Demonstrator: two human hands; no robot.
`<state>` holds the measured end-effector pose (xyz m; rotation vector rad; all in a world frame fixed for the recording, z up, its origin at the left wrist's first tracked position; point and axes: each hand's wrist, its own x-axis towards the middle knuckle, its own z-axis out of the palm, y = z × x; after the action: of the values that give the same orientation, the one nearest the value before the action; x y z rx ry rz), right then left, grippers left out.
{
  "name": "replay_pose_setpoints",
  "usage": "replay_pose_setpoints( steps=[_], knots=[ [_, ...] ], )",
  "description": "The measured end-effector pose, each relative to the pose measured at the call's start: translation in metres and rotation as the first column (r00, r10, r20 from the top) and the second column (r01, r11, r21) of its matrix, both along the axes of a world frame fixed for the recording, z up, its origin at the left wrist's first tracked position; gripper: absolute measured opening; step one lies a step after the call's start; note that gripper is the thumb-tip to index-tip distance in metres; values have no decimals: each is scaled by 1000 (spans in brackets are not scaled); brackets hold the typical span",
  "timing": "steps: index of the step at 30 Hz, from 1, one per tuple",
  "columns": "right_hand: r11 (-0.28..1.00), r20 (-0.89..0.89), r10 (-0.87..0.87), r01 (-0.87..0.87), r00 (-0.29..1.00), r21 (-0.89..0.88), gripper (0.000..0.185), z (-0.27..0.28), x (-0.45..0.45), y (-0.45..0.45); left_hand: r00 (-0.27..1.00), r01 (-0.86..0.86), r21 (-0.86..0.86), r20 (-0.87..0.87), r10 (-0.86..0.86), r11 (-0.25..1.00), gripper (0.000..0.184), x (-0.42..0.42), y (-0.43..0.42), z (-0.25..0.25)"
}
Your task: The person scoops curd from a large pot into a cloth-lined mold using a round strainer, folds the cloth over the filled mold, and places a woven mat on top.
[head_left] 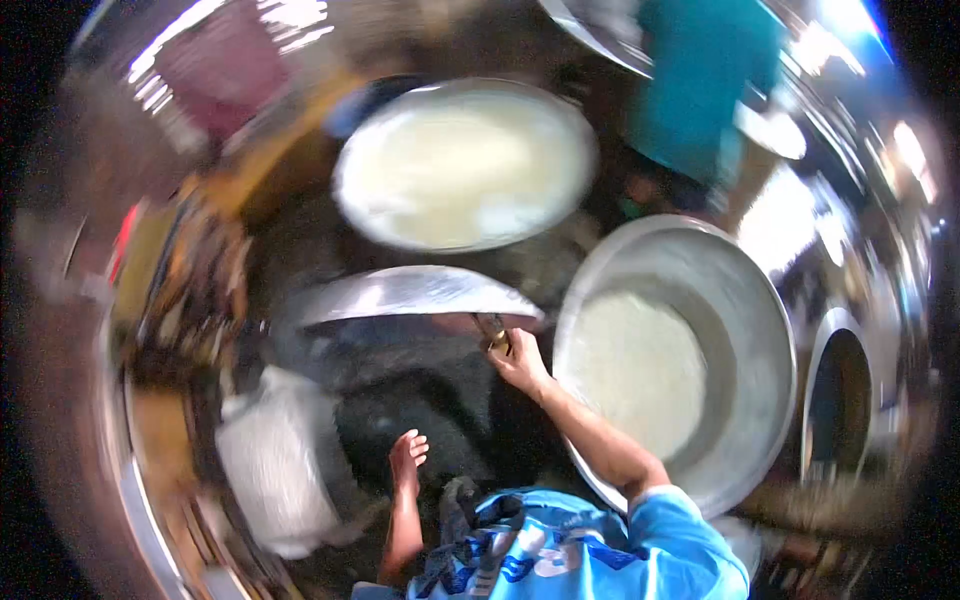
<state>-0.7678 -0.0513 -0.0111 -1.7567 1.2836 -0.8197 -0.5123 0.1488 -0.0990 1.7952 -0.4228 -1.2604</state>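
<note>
My right hand [522,362] is closed around a small brownish handle near the right end of a wide, shallow metal pan [415,293]. The pan is tilted, so its curved side shows as a bright arc; its inside is hidden. My left hand [408,455] is held low in front of my body with its fingers apart, touching nothing that I can see. Beside my right forearm stands a deep metal basin [745,350] with a pale, whitish content [640,375]. Beyond the pan is a wide round vessel [345,185] filled with pale yellowish liquid [460,150].
A whitish sack or cloth bundle [275,460] lies at lower left. At the top right a person in a teal garment [705,80] stands near the basin. Another round vessel [840,395] is at far right. Dark floor [420,395] shows below the pan. Motion blurs the edges.
</note>
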Motion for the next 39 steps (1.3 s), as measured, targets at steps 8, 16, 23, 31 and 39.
replay_pose_setpoints(
  steps=[8, 16, 23, 31, 39],
  knots=[
    [354, 217, -923, 477, 318, 805, 16, -193, -212, 166, 829, 551, 49, 82, -553, 833, 52, -199, -132, -1],
    [-509, -432, -732, 1, -527, 861, 17, -413, -326, 178, 936, 243, 87, 239, -257, 966, 69, -272, -146, -58],
    [-452, -295, -741, 124, -603, 883, 21, -485, -399, 103, 932, 230, 73, 270, -241, 971, 68, -236, -133, -73],
    [-162, -50, -899, 222, -436, 961, 22, -529, -450, 53, 918, 143, 62, 364, -156, 988, 69, -248, -131, -68],
    [68, 133, -982, 406, -134, 911, 7, -438, -460, 53, 935, 195, 108, 281, -218, 975, 66, -280, -145, -46]
  ],
)
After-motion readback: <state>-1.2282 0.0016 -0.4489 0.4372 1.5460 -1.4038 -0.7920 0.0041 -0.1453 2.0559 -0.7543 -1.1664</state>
